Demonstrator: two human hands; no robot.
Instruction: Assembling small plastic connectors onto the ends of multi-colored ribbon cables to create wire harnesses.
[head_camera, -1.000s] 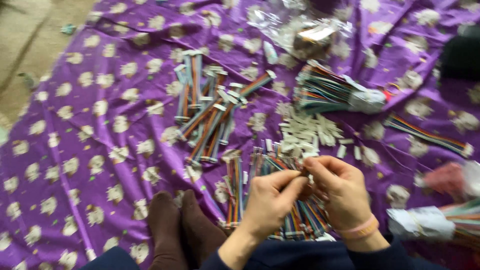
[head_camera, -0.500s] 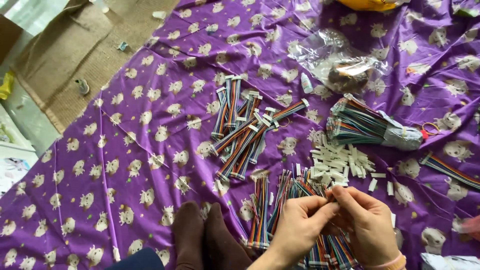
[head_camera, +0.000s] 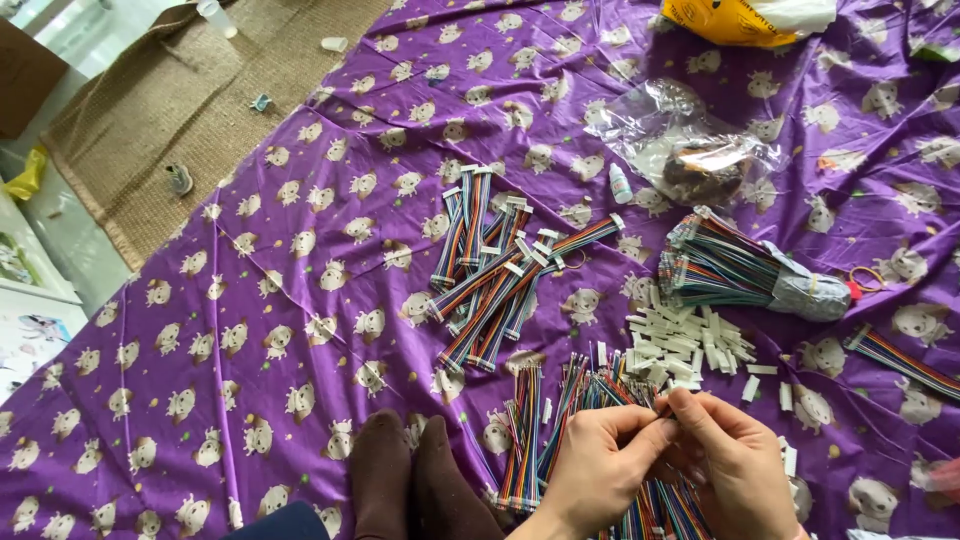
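Observation:
My left hand (head_camera: 603, 462) and my right hand (head_camera: 735, 462) meet at the lower middle, fingertips pinched together on a multicoloured ribbon cable (head_camera: 655, 408) over a loose heap of such cables (head_camera: 560, 420). A small pile of white plastic connectors (head_camera: 690, 345) lies just beyond my hands. Further off sits a pile of finished ribbon cables with white ends (head_camera: 500, 270). A thick bundle of coloured wires bound with grey tape (head_camera: 740, 272) lies to the right.
Everything rests on a purple patterned sheet (head_camera: 300, 300). My dark-socked feet (head_camera: 410, 485) are at the bottom. A clear plastic bag (head_camera: 690, 150), a small white bottle (head_camera: 621, 184), a yellow bag (head_camera: 735, 20) and a woven mat (head_camera: 170, 110) are farther away.
The view has swung down and right, so the piles sit further right and higher. My hands stay pinched together on the cable with small finger shifts.

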